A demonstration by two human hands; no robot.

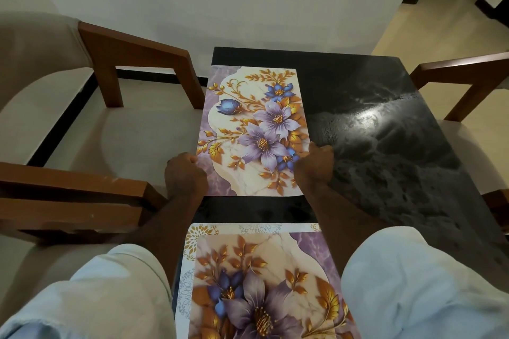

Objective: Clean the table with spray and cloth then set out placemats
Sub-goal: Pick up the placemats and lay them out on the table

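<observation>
Each grip pinches the floral placemat [256, 129] at frame centre, left hand [186, 176] on its left edge and right hand [314, 166] on its right, its long axis running up-frame along the table [385, 146].

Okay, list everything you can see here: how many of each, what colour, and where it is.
table: one, black with grey marbling, centre to right
far placemat: one, purple and cream with gold and blue flowers, on the table's left side
near placemat: one, same floral print, near end of the table, between the arms
patterned sheet: one, white with gold and grey motifs, under the near placemat, only its border showing
left chair: one, brown wood, cream cushions, left of the table
right chair: one, brown wood, cream seat, right of the table
sleeves: two, pale blue, bottom corners
left hand: gripping the far placemat's left edge
right hand: gripping its right edge
</observation>
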